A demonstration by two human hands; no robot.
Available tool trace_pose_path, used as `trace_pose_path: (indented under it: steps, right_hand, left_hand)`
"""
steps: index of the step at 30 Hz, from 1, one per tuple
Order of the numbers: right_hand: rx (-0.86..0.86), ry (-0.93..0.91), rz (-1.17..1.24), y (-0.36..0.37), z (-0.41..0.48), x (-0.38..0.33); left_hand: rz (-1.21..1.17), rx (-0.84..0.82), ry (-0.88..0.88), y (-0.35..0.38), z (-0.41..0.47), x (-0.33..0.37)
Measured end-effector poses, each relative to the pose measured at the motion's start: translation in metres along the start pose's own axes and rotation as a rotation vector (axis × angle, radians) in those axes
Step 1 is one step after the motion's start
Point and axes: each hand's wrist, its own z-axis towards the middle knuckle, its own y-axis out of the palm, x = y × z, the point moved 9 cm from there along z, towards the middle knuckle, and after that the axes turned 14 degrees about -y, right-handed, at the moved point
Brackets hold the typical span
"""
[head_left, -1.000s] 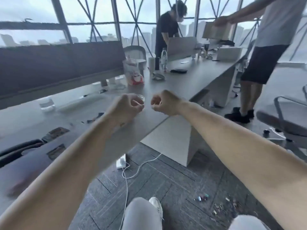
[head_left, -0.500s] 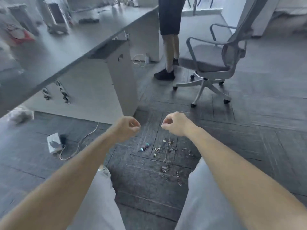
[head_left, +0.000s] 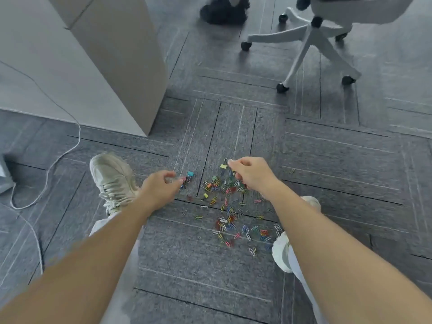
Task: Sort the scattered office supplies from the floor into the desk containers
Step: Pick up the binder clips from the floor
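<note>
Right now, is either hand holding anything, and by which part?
Cannot be told: right hand touches the yellow binder clip at its wire handle, left hand touches a pink binder clip; no closed grip shows.

A pale desk leg (head_left: 121, 54) stands on grey carpet tiles (head_left: 327, 160), and a thin white cable (head_left: 79, 132) runs down past it and loops across the carpet at the left. Farther back, a white chair base (head_left: 301, 54) on black castors stands beside another person's black shoes (head_left: 222, 12). Nearer, a beige sneaker (head_left: 112, 181) and a white shoe (head_left: 281, 253) rest on the carpet.
</note>
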Motion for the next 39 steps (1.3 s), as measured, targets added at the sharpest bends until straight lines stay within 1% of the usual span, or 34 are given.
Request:
trace_pose_path:
  steps: [3, 5, 8, 10, 12, 15, 17, 19, 22, 24, 26, 27, 29, 31, 32, 34, 37, 39]
  right_hand:
    - [-0.047, -0.001, -0.041, 0.036, 0.064, 0.040]
    - [-0.125, -0.008, -0.036, 0.066, 0.098, 0.069]
    - [-0.209, -0.020, -0.117, 0.103, 0.135, 0.112]
    - [-0.192, -0.045, -0.251, 0.115, 0.155, 0.139]
    - [-0.166, -0.069, -0.409, 0.122, 0.170, 0.158]
    - [-0.093, -0.031, -0.600, 0.126, 0.182, 0.180]
    - [-0.020, -0.007, -0.635, 0.127, 0.184, 0.186]
    - [0.029, -0.021, -0.646, 0.127, 0.188, 0.187]
    - [-0.001, 0.002, -0.627, 0.130, 0.194, 0.189]
    - [-0.030, 0.006, -0.541, 0.133, 0.197, 0.190]
    - [-0.017, -0.014, -0.361, 0.134, 0.197, 0.188]
    - [0.004, -0.001, -0.230, 0.132, 0.196, 0.187]
    - [0.039, 0.100, 0.137, 0.130, 0.191, 0.191]
    - [0.007, 0.244, 0.511, 0.139, 0.182, 0.198]
    - [-0.019, 0.295, 0.624, 0.142, 0.178, 0.198]
    - [-0.077, 0.336, 0.673, 0.141, 0.173, 0.199]
    - [-0.209, 0.339, 0.662, 0.136, 0.173, 0.194]
    - [-0.313, 0.351, 0.735, 0.137, 0.171, 0.186]
  left_hand:
    - [0.002, 0.082, -0.055, 0.023, 0.072, -0.018]
    - [0.020, 0.073, -0.067, 0.044, 0.113, -0.030]
    - [0.110, 0.047, -0.017, 0.072, 0.160, -0.049]
    - [0.225, 0.054, 0.008, 0.088, 0.184, -0.063]
    - [0.326, 0.114, -0.014, 0.097, 0.203, -0.079]
    - [0.348, 0.198, -0.059, 0.105, 0.223, -0.096]
    - [0.277, 0.225, -0.082, 0.108, 0.234, -0.102]
    - [0.204, 0.225, -0.109, 0.109, 0.242, -0.103]
    - [0.210, 0.183, -0.133, 0.111, 0.247, -0.100]
    - [0.230, 0.161, -0.114, 0.113, 0.245, -0.094]
    - [0.206, 0.163, -0.051, 0.113, 0.243, -0.085]
    - [0.176, 0.168, -0.011, 0.113, 0.242, -0.078]
    - [0.070, 0.160, 0.054, 0.113, 0.241, -0.069]
    - [-0.077, 0.141, 0.048, 0.111, 0.242, -0.063]
    - [-0.154, 0.123, 0.029, 0.111, 0.243, -0.061]
    - [-0.262, 0.021, -0.010, 0.117, 0.246, -0.055]
    - [-0.350, -0.292, -0.068, 0.134, 0.249, -0.037]
    - [-0.386, -0.429, -0.102, 0.136, 0.250, -0.023]
